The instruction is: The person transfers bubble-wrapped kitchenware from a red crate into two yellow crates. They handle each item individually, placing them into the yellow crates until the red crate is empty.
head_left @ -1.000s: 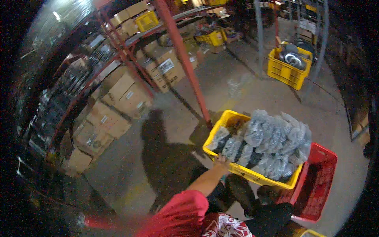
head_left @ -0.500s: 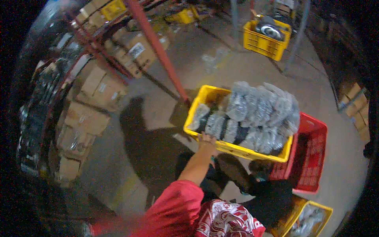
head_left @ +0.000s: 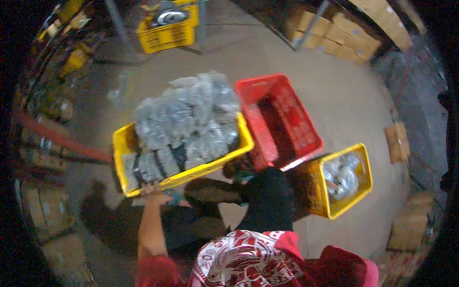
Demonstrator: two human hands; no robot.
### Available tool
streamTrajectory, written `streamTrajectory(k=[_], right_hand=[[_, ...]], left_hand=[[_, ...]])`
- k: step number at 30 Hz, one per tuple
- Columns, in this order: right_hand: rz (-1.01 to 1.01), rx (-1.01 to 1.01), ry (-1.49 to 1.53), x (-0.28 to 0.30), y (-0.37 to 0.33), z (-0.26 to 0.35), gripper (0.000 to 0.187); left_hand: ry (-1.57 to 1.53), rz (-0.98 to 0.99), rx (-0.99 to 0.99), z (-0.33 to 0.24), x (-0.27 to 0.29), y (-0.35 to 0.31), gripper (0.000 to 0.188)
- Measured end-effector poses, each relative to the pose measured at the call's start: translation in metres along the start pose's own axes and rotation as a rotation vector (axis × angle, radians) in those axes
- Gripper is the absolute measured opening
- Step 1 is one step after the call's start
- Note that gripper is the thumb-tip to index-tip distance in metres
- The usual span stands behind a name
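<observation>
Widest of all is the grey floor [head_left: 267, 57] that carries everything here. Toward its far right corner, cardboard boxes [head_left: 330, 36] lie massed behind a grey post [head_left: 313, 25]. In front of me stands the loaded yellow crate [head_left: 205, 171], its long near edge running slantwise, the right corner farther from me than the left. Grey plastic-wrapped bundles [head_left: 186, 107] fill it: they heap above the rim along its far edge and right end, and sit lower along the near edge, with dark parts showing between them. Just beyond its right edge is the red crate [head_left: 297, 110]; whether the two touch, I cannot tell. Near the red crate's near right corner I have a smaller yellow crate [head_left: 316, 186] with shiny wrapped pieces [head_left: 346, 179] inside. By the floor's far edge another yellow crate [head_left: 167, 39] holds dark and silvery parts. Smallest is my left hand [head_left: 153, 190], its fingers hooked over the near rim by the near left corner, grasping that edge. My right hand is out of sight.
</observation>
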State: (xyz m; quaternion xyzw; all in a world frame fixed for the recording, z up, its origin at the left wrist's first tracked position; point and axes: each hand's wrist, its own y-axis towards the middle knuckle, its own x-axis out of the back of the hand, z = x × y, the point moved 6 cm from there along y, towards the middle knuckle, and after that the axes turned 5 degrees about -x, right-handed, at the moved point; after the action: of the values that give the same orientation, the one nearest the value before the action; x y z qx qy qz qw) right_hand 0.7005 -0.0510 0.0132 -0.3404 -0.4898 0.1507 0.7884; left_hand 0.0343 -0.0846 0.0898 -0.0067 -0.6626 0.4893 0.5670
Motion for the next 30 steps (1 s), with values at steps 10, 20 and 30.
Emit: streamTrajectory(k=[10, 20, 30], right_hand=[[0.056, -0.056, 0.037, -0.034, -0.023, -0.019, 0.057], [-0.665, 0.019, -0.248, 0.149, 0.037, 0.006, 0.051], [0.693, 0.06, 1.249, 0.0, 0.202, 0.181, 0.071]], left_hand=[[-0.041, 0.106, 0.09, -0.006, 0.014, -0.014, 0.137], [-0.065, 0.052, 0.056, -0.001, 0.009, -0.01, 0.131], [-0.048, 0.04, 0.035, -0.001, 0.005, -0.013, 0.132]])
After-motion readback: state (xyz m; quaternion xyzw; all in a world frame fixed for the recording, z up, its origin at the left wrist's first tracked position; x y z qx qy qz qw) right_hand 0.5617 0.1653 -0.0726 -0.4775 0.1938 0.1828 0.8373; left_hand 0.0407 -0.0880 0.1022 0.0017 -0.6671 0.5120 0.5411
